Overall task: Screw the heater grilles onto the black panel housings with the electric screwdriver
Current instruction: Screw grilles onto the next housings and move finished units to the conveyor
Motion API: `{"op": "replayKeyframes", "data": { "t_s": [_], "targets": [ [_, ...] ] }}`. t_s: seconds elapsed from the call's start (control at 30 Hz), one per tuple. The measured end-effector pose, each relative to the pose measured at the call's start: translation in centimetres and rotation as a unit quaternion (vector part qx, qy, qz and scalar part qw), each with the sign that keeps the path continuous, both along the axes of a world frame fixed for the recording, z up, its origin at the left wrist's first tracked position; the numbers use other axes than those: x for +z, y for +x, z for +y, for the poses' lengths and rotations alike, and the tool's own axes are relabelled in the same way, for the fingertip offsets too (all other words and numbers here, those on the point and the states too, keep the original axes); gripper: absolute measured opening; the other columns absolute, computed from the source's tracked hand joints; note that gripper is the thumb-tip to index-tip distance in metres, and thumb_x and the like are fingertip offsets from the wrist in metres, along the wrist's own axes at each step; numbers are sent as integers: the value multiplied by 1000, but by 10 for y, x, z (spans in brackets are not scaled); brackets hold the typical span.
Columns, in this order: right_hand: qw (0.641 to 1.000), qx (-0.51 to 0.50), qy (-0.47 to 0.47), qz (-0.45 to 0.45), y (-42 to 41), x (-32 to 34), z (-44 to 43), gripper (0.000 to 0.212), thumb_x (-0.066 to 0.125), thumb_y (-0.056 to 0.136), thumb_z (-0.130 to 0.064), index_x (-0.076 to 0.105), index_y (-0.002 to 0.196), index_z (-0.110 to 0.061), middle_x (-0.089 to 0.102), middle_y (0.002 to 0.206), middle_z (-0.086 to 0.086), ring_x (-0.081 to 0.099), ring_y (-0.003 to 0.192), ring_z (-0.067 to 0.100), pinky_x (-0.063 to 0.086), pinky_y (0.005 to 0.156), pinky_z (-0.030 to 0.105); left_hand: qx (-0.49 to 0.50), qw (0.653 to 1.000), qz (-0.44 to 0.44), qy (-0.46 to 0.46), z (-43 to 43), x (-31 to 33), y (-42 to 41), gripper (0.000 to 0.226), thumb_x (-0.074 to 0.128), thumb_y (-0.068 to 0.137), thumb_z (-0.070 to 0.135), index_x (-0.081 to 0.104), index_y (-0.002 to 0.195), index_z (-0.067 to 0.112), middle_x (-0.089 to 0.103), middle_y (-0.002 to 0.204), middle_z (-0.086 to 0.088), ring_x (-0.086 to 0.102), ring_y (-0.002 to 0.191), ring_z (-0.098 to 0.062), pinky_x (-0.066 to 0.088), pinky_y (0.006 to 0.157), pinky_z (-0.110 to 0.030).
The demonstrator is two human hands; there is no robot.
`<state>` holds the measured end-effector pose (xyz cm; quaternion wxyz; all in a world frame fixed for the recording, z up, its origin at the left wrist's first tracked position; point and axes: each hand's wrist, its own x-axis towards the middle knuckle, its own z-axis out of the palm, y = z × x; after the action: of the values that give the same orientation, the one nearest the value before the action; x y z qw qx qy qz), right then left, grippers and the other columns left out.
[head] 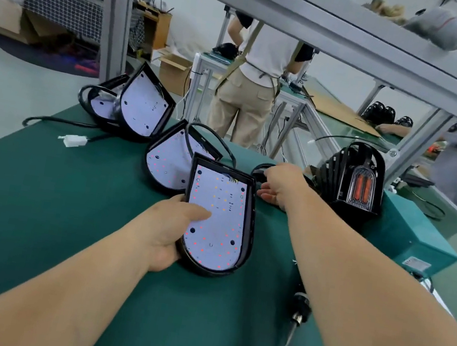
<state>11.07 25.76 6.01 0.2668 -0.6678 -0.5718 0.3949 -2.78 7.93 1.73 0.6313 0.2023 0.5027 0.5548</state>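
Left hand point(171, 223): we grip the near panel housing point(218, 219) by its left rim, thumb on its white board; it sits on the green mat point(39, 187).
Right hand point(282, 181): fingers loosely extended beside the heater grilles point(352, 174), holding nothing we can see.
Handling: the housing looks light and rigid. We judge the rim the safest hold and the board fragile.
Electric screwdriver point(300, 309): lies under our right forearm.

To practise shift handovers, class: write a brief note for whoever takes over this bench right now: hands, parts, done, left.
Left hand grips the near panel housing by its edge, thumb on its white face.
Right hand open, reaching toward the stacked grilles.
Electric screwdriver lies on the mat under the right forearm.
Done: no grille on this housing yet.
Left: fit a grille, drive the screws.
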Motion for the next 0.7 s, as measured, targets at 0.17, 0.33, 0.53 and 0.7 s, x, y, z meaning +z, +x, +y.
{"op": "replayKeyframes", "data": {
  "t_s": [0.17, 0.33, 0.53, 0.7],
  "targets": [
    [998, -21, -35, -47, -8, -7, 3, 27, 40, 102, -10, 51, 81, 2, 51, 56, 12, 45, 27, 17, 36, 43, 25, -15, 1000, -23, 11, 0, 3, -2, 49, 51, 94, 57, 71, 116, 19, 77, 107, -1, 74, 96, -19, 55, 83, -37],
    [998, -51, 32, 5, -7, -7, 9, 29, 42, 95, -3, 50, 69, -11, 61, 68, 7, 55, 38, 15, 39, 39, 20, -8, 1000, -27, 8, -1, 6, -2, 60, 46, 88, 68, 73, 112, 20, 77, 104, -1, 75, 92, -18, 55, 80, -36],
    [995, -79, 64, -23, 2, 2, 5, 14, 50, 88, -5, 55, 75, -1, 61, 47, 11, 51, 28, 14, 34, 32, 15, -14, 999, -35, 11, -3, 7, -2, 58, 46, 90, 67, 74, 111, 20, 77, 106, -2, 75, 94, -19, 54, 82, -38],
    [984, -106, 77, 123, 13, 22, -16, 16, 60, 89, -12, 55, 74, -6, 55, 47, 9, 43, 23, 11, 29, 32, 12, -14, 999, -38, 16, -4, 7, -2, 58, 45, 90, 67, 74, 110, 21, 77, 107, -1, 75, 94, -19, 53, 80, -38]
  ]
}}
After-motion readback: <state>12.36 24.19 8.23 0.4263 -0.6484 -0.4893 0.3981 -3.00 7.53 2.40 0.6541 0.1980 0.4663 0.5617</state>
